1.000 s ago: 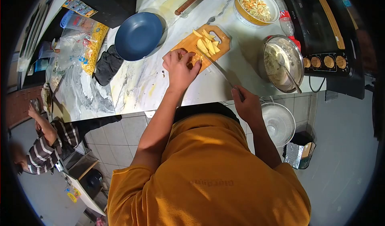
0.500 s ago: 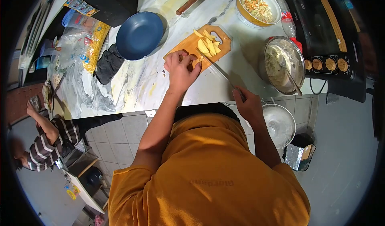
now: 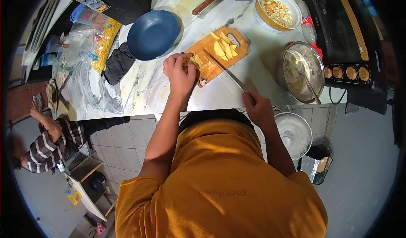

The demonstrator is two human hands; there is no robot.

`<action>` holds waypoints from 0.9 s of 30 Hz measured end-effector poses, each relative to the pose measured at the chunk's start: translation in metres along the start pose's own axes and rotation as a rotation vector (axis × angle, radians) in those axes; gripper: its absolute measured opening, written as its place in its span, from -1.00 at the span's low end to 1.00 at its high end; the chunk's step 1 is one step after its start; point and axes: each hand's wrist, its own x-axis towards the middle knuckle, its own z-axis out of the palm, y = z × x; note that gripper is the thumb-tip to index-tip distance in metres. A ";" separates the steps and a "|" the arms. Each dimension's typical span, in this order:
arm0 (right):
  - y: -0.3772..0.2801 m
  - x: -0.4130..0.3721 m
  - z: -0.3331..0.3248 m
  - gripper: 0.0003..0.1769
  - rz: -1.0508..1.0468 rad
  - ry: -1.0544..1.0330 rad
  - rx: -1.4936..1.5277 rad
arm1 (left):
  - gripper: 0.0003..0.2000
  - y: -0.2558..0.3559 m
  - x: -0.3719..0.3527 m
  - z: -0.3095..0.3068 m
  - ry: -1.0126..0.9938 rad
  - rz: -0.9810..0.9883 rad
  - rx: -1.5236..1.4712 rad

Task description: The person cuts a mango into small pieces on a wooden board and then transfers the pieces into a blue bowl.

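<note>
Spreading beneath both hands in my view, the pale marble-patterned surface [image 3: 148,86] carries a round dark-blue pan [image 3: 153,34], up and left of the left hand [image 3: 180,75], and a silver metal bowl [image 3: 292,75], right of the right hand [image 3: 259,108]. Between them I have the orange-brown wooden cutting board [image 3: 242,50], its left end by the left fingers. The long metal knife [image 3: 230,75] slants across it. Yellow wedges [image 3: 224,48] lie beyond the blade, well apart from the left fingers; small chopped yellow pieces [image 3: 196,64] sit right beside and partly under those fingers.

The left hand hides some of the chopped pieces and the board's end, and I can't make out its fingertips. The right hand covers much of the knife's dark handle.

I see the right fingers closed around that handle. The left fingers are curled over the chopped pieces; whether they pinch any, I cannot tell.
</note>
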 end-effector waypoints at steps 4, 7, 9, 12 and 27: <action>0.001 0.002 0.000 -0.57 -0.029 0.010 0.022 | -0.79 0.006 0.002 -0.001 -0.045 0.035 0.041; 0.001 0.003 0.000 -0.57 -0.010 -0.008 0.053 | -0.80 0.011 0.004 0.001 -0.067 0.097 0.041; 0.002 0.001 0.002 -0.57 0.003 -0.014 0.068 | -0.78 0.011 0.007 0.005 -0.071 0.112 0.049; 0.001 -0.004 0.005 -0.57 0.015 -0.052 0.127 | -0.78 0.011 0.013 0.008 -0.084 0.105 0.076; -0.008 0.006 0.009 -0.57 -0.002 -0.022 0.182 | -0.91 0.015 0.022 0.020 -0.094 0.043 0.067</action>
